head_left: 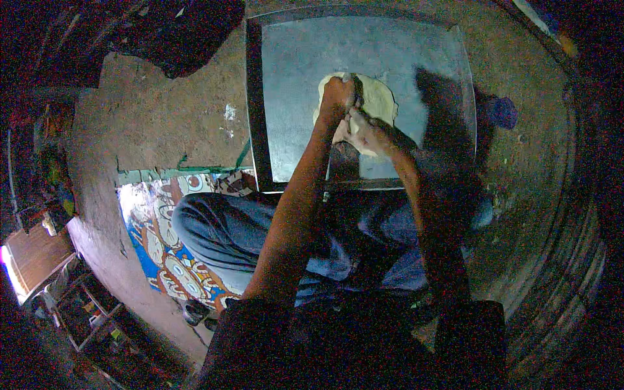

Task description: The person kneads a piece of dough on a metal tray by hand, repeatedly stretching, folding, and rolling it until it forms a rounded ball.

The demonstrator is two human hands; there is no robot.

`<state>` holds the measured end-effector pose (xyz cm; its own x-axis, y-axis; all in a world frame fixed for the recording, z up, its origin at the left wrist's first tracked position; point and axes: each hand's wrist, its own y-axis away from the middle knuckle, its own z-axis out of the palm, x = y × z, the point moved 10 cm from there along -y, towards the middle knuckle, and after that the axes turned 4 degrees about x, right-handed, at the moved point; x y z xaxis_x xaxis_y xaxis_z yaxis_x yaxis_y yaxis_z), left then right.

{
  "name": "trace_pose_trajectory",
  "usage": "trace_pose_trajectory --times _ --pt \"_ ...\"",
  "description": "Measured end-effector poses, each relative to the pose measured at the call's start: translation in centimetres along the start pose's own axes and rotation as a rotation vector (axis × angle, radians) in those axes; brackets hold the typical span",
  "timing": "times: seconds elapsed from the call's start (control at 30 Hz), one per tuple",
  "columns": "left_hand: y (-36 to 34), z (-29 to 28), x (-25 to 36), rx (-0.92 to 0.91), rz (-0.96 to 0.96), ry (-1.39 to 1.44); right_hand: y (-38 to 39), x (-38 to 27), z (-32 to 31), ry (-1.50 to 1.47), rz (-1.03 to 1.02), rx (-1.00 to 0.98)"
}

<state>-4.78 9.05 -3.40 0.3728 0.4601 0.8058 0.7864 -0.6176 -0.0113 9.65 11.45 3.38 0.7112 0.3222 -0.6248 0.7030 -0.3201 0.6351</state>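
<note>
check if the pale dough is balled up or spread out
Spread out: the pale dough lies as a broad, rounded sheet on the grey tray.

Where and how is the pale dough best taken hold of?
Probably pinch the dough at its upper-right edge, coming from the right: it lies flat and uncovered there, while the left hand and right hand cover other parts.

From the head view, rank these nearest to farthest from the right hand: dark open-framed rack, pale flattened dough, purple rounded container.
1. Pale flattened dough: beneath the right hand.
2. Purple rounded container: out to the right.
3. Dark open-framed rack: far off, lower left.
</note>
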Motion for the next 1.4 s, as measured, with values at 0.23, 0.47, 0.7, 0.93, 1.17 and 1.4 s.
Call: trace_pose_trajectory --times 0.23,0.47,0.7,0.93,1.17,1.4 --pt "1.3 0.1 4.6 -0.423 -0.341 0.507 0.2 -0.7 4.4 0.539 -0.323 -0.222" --pt "2.3 -0.5 5.6 -0.485 -0.404 0.516 0.4 -1.3 5.3 0.799 -0.168 -0.163" --pt "7.2 -1.8 5.5 -0.414 -0.434 0.874 -2.3 1.9 6.1 0.940 -0.120 -0.027" --pt "7.7 -5.2 3.4 0.094 -0.107 0.259 0.8 -2.0 4.4 0.731 -0.113 -0.042" --pt "9.1 -6.6 5.5 0.121 -0.180 0.243 -0.4 -0.4 4.7 0.635 -0.208 -0.077" --pt "8.6 -3.5 2.1 -0.047 -0.497 0.436 -2.6 7.7 -4.5 -0.507 -0.018 0.193"
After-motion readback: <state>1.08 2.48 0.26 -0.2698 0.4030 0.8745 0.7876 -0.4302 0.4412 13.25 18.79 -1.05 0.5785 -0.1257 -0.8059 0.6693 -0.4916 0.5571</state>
